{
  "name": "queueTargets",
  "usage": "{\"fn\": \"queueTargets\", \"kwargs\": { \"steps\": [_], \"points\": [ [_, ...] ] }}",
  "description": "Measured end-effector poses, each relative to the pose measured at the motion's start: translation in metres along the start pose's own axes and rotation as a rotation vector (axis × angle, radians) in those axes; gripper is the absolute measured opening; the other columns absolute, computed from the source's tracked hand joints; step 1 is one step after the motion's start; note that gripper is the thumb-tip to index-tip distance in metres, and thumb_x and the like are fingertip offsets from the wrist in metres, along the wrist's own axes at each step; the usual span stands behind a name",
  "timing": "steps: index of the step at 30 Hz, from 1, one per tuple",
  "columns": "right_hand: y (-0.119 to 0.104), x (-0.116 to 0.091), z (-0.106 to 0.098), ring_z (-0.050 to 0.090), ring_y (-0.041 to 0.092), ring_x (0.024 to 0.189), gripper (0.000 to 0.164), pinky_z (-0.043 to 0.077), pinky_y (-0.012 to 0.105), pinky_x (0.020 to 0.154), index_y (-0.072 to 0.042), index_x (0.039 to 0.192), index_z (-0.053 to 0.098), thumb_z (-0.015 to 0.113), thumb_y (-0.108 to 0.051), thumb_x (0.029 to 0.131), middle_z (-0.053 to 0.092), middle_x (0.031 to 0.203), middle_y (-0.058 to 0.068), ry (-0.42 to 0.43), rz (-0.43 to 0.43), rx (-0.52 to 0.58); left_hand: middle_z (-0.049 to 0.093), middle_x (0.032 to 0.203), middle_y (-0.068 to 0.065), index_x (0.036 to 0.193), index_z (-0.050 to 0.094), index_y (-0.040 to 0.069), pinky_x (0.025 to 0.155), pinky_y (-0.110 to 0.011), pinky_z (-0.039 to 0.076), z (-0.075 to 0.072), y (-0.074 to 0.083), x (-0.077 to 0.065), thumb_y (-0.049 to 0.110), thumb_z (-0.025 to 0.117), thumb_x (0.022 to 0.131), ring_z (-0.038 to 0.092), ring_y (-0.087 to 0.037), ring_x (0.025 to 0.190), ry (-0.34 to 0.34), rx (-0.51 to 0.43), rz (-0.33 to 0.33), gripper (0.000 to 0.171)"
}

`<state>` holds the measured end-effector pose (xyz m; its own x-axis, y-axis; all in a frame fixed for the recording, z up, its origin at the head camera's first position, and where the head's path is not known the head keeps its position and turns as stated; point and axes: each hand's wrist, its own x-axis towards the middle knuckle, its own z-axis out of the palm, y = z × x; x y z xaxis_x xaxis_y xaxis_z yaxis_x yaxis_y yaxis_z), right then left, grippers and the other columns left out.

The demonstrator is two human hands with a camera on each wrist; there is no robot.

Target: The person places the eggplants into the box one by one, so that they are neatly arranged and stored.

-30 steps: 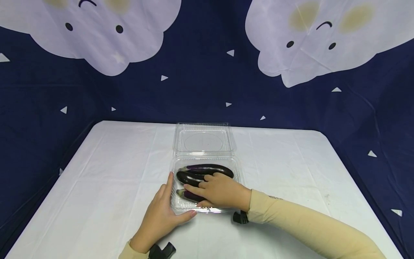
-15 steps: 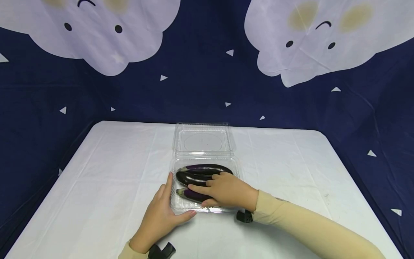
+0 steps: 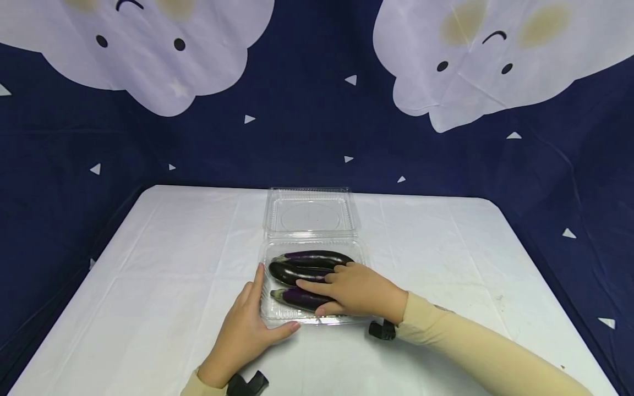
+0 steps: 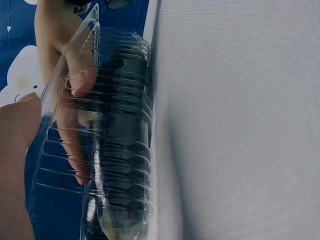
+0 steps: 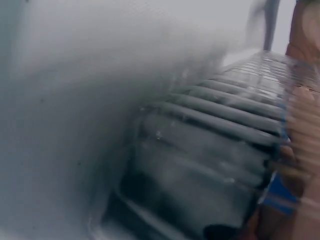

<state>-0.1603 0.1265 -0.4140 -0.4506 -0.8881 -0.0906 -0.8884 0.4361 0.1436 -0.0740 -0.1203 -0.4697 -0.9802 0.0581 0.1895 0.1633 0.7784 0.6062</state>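
Note:
In the head view, a clear plastic clamshell container lies unfolded on the white table, its lid towards the back. Three dark purple eggplants lie side by side in the base: a far eggplant, a middle eggplant and a near eggplant. My left hand steadies the base's near left corner, index finger along the left side, thumb at the front. My right hand rests across the eggplants with fingers extended, covering their right ends. Through the ridged wall, the left wrist view shows the right hand's fingers over them.
A white cloth covers the table. Behind it hangs a dark blue curtain with cloud faces and small white triangles. Black wrist mounts show below both hands. The right wrist view is blurred, with the container's ridged side close up.
My right hand has slid to the right over the eggplants, uncovering more of the middle and near ones. The eggplants, container and left hand stay in place.

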Motion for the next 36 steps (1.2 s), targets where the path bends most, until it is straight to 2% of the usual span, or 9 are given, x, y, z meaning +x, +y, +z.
{"fn": "queueTargets", "kwargs": {
  "steps": [4, 7, 14, 17, 20, 24, 28, 32, 36],
  "points": [
    [0.001, -0.008, -0.003, 0.065, 0.020, 0.095, 0.063, 0.052, 0.038, 0.083, -0.036, 0.155, 0.032, 0.036, -0.064, 0.099, 0.073, 0.112, -0.001, 0.004, 0.052, 0.076, 0.059, 0.122, -0.011, 0.159, 0.014, 0.005, 0.082, -0.040, 0.050, 0.001, 0.001, 0.000, 0.070, 0.080, 0.065, 0.056, -0.017, 0.100, 0.002, 0.007, 0.008, 0.132],
    [0.002, -0.014, -0.005, 0.064, 0.018, 0.094, 0.063, 0.052, 0.037, 0.082, -0.035, 0.155, 0.032, 0.035, -0.064, 0.099, 0.073, 0.109, -0.003, 0.018, 0.093, 0.106, 0.059, 0.121, -0.011, 0.159, 0.014, 0.005, 0.082, -0.040, 0.050, 0.001, 0.002, 0.001, 0.071, 0.078, 0.066, 0.055, -0.017, 0.099, 0.002, 0.019, 0.017, 0.131],
    [0.004, -0.024, -0.014, 0.056, 0.012, 0.086, 0.062, 0.048, 0.033, 0.078, -0.031, 0.154, 0.037, 0.040, -0.061, 0.100, 0.071, 0.100, -0.011, 0.152, 0.136, 0.084, 0.060, 0.115, -0.011, 0.159, 0.015, 0.003, 0.077, -0.037, 0.048, -0.003, 0.004, 0.001, 0.072, 0.079, 0.065, 0.054, -0.015, 0.095, 0.001, 0.068, 0.036, 0.133],
    [0.006, -0.024, -0.020, 0.056, 0.013, 0.086, 0.061, 0.048, 0.033, 0.077, -0.031, 0.153, 0.039, 0.041, -0.061, 0.100, 0.070, 0.101, -0.011, 0.206, 0.162, 0.073, 0.060, 0.114, -0.011, 0.158, 0.016, 0.003, 0.076, -0.036, 0.048, -0.006, 0.005, 0.001, 0.072, 0.079, 0.065, 0.054, -0.016, 0.094, -0.002, 0.094, 0.037, 0.132],
    [0.007, -0.023, -0.029, 0.057, 0.014, 0.085, 0.060, 0.048, 0.032, 0.073, -0.030, 0.151, 0.042, 0.042, -0.060, 0.100, 0.069, 0.103, -0.010, 0.250, 0.193, 0.073, 0.061, 0.112, -0.012, 0.159, 0.018, 0.007, 0.072, -0.036, 0.047, -0.009, 0.007, 0.001, 0.073, 0.078, 0.064, 0.055, -0.018, 0.092, 0.004, 0.119, 0.032, 0.130],
    [0.008, -0.023, -0.040, 0.057, 0.014, 0.082, 0.057, 0.048, 0.032, 0.070, -0.028, 0.150, 0.045, 0.045, -0.057, 0.100, 0.066, 0.095, -0.009, 0.304, 0.244, 0.086, 0.060, 0.120, -0.018, 0.160, 0.019, 0.016, 0.073, -0.046, 0.048, -0.017, 0.010, 0.002, 0.077, 0.073, 0.067, 0.060, -0.030, 0.099, 0.013, 0.185, 0.018, 0.123],
    [0.010, -0.027, -0.047, 0.058, 0.015, 0.080, 0.056, 0.049, 0.032, 0.070, -0.027, 0.148, 0.047, 0.049, -0.054, 0.099, 0.064, 0.092, -0.007, 0.351, 0.322, 0.096, 0.048, 0.142, -0.024, 0.159, 0.022, 0.023, 0.079, -0.064, 0.046, -0.031, 0.020, 0.007, 0.075, 0.065, 0.077, 0.054, -0.044, 0.121, 0.023, 0.251, -0.003, 0.107],
    [0.010, -0.031, -0.052, 0.063, 0.019, 0.090, 0.056, 0.052, 0.037, 0.074, -0.026, 0.148, 0.048, 0.051, -0.052, 0.099, 0.068, 0.106, -0.003, 0.393, 0.404, 0.115, 0.035, 0.153, -0.026, 0.158, 0.027, 0.026, 0.094, -0.073, 0.036, -0.049, 0.032, 0.015, 0.071, 0.056, 0.087, 0.039, -0.050, 0.136, 0.043, 0.284, -0.020, 0.089],
    [0.011, -0.032, -0.056, 0.063, 0.024, 0.107, 0.058, 0.053, 0.043, 0.083, -0.027, 0.148, 0.047, 0.052, -0.054, 0.098, 0.066, 0.124, 0.000, 0.441, 0.480, 0.149, 0.028, 0.158, -0.026, 0.157, 0.029, 0.028, 0.103, -0.078, 0.022, -0.067, 0.048, 0.024, 0.069, 0.048, 0.092, 0.026, -0.053, 0.143, 0.032, 0.313, -0.052, 0.079]
  ]
}}
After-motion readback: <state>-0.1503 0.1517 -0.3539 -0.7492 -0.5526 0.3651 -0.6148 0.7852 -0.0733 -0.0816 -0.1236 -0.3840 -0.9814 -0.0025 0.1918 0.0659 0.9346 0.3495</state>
